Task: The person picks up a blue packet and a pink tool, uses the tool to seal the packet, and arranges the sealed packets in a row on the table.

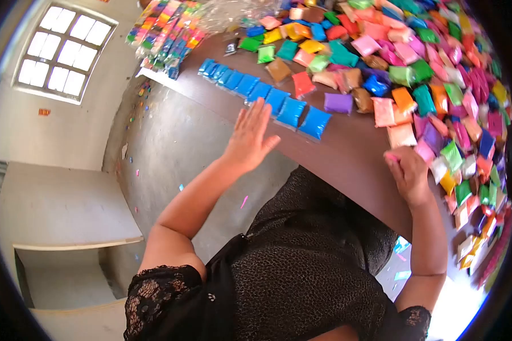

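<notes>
A row of small blue packets (290,112) in clear wrap lies along the near edge of the brown table (347,148). My left hand (251,135) is at the middle of this row, palm down with fingers stretched out, its fingertips right at the packets. Curled closed, my right hand (408,173) is over the table at the near side of a large heap of packets, beside a peach packet (401,136). What its fingers hold, if anything, is hidden. A purple packet (338,103) lies between the blue row and the heap.
The heap of many-coloured packets (405,53) spreads across the table's far and right side. Multicoloured packs (166,31) and crumpled clear plastic (233,14) sit at the table's far left end. Small scraps dot the grey floor (170,153); a pale shelf unit (62,210) stands left.
</notes>
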A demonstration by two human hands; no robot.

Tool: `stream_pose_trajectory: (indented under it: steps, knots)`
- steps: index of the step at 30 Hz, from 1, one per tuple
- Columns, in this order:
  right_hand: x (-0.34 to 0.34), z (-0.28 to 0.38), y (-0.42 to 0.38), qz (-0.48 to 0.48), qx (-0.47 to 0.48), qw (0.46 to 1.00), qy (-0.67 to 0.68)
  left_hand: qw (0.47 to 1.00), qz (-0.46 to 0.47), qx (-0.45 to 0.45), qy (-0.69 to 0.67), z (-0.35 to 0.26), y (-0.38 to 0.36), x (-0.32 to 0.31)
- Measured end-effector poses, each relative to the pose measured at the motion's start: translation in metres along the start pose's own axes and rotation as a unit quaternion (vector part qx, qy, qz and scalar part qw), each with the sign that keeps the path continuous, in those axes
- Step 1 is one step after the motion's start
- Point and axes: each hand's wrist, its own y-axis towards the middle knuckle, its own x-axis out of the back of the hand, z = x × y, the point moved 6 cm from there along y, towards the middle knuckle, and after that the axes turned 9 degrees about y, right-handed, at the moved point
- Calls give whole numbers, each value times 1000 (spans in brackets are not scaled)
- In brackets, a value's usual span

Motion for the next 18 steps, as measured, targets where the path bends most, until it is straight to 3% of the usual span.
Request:
stream_pose_trajectory:
  steps: [2,5,9,12,18]
  knots:
    - [-14,-8,-1,63,-45,997,10,998,-22,60,-6,66,-3,-9]
    - [-17,-14,0,45,-70,996,-41,983,-100,145,-50,169,0,-22]
    - [-23,-6,3,55,-58,991,-108,960,-115,251,-54,251,24,-32]
    - [-28,-5,7,73,-67,986,-135,968,-65,243,17,281,42,-48]
    - [-35,-3,9,86,-60,978,-180,966,-95,240,28,299,52,-61]
